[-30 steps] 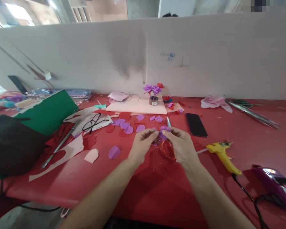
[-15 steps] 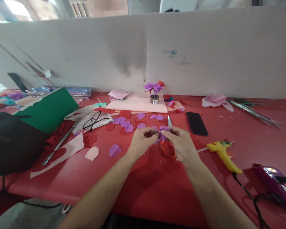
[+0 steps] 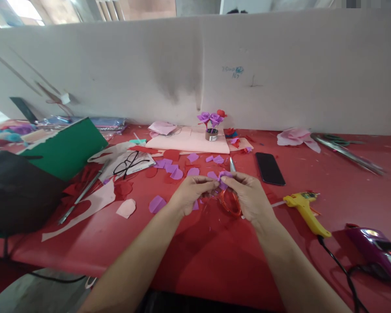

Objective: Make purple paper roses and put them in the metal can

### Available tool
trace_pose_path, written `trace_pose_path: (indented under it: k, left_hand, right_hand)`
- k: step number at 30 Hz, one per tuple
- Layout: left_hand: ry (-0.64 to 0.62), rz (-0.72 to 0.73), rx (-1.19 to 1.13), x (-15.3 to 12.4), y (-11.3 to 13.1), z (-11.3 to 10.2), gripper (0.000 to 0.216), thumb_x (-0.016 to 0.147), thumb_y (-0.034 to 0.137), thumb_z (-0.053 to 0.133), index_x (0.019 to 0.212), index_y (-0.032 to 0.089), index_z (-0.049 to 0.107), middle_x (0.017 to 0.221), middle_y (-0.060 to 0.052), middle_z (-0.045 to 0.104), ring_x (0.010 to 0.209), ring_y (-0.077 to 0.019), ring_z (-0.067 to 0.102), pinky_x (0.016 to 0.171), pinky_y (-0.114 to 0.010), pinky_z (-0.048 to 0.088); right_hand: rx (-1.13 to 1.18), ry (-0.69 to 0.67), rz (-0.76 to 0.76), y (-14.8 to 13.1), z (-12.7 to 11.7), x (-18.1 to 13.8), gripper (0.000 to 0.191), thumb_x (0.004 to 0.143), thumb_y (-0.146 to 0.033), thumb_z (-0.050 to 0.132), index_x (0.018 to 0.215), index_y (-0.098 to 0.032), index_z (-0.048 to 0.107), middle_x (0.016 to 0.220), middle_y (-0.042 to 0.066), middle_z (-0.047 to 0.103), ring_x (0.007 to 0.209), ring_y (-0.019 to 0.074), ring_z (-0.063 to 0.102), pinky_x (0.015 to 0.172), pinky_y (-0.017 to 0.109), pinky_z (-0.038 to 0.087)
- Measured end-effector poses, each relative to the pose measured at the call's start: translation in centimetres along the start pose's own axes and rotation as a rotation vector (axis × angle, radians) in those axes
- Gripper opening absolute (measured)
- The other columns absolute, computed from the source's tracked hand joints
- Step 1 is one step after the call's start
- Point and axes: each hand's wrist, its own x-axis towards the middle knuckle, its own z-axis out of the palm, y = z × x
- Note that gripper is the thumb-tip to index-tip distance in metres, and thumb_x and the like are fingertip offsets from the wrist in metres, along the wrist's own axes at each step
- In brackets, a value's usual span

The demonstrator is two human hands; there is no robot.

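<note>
Between my two hands is a small purple paper petal [image 3: 224,179], partly covered by the fingers. My left hand [image 3: 195,191] is closed in a pinch at the petal's left edge. From the other side, my right hand [image 3: 247,191] grips it between thumb and forefinger. Just under the hands lie orange-handled scissors [image 3: 230,204], their blade pointing away. Loose purple petals [image 3: 176,172] are scattered to the left and behind, and one purple petal [image 3: 157,204] lies left of my left wrist.
A yellow glue gun [image 3: 308,208] and a black phone [image 3: 270,168] lie to the right. Purple paper flowers [image 3: 211,118] stand in a small brown pot [image 3: 211,135] at the back. Black eyeglasses [image 3: 130,164], a metal rod [image 3: 83,191] and a green board [image 3: 68,150] are on the left.
My left hand has shifted slightly down and left, its fingers straighter. The petal remains between the hands, and my right hand has barely moved.
</note>
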Motion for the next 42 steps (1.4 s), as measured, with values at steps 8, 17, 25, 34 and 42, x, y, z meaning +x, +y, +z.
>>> trace_pose_path:
  k: [8,17,25,34,42]
  left_hand:
    - [0.028,-0.070,-0.100,0.0,0.0,0.1,0.024,0.057,0.031,0.081,0.069,0.013,0.071,0.063,-0.002,0.064,0.056,-0.0071,0.054,0.060,-0.023,0.040]
    - [0.061,-0.060,-0.122,-0.2,0.3,0.4,0.029,0.050,0.030,0.085,0.066,0.012,0.068,0.062,-0.001,0.063,0.057,-0.0079,0.056,0.063,-0.023,0.042]
    - [0.152,0.005,-0.057,-0.4,0.1,0.7,0.031,0.051,0.035,0.083,0.068,0.012,0.070,0.061,0.000,0.061,0.057,-0.0075,0.052,0.063,-0.023,0.041]
    - [0.192,-0.056,-0.157,0.2,-0.7,0.4,0.037,0.039,0.030,0.088,0.064,0.012,0.067,0.061,0.000,0.062,0.057,-0.0083,0.054,0.062,-0.024,0.042]
    - [0.122,-0.069,-0.233,0.1,-0.8,0.7,0.036,0.042,0.025,0.088,0.063,0.012,0.061,0.062,0.000,0.063,0.061,-0.0092,0.060,0.071,-0.025,0.046]
  right_hand:
    - [-0.053,-0.008,-0.014,-0.1,-0.2,-0.2,0.017,0.061,-0.030,0.077,0.074,-0.019,0.074,0.068,0.001,0.070,0.060,0.0131,0.059,0.064,0.029,0.048]
    - [-0.061,-0.027,-0.008,-0.3,-0.2,-0.4,0.021,0.059,-0.026,0.078,0.078,-0.019,0.074,0.078,0.002,0.072,0.071,0.0144,0.063,0.075,0.030,0.048]
    - [-0.094,-0.017,-0.044,-0.4,0.1,-0.5,0.027,0.057,-0.024,0.079,0.083,-0.020,0.072,0.078,0.001,0.070,0.072,0.0147,0.062,0.076,0.031,0.048]
    - [-0.107,-0.035,-0.064,-0.7,0.3,-0.8,0.029,0.058,-0.027,0.079,0.085,-0.020,0.071,0.082,0.003,0.070,0.078,0.0169,0.063,0.077,0.032,0.049]
    - [-0.133,-0.053,-0.074,-0.3,0.0,-0.8,0.027,0.063,-0.026,0.077,0.088,-0.022,0.070,0.081,0.002,0.070,0.077,0.0156,0.064,0.074,0.030,0.050]
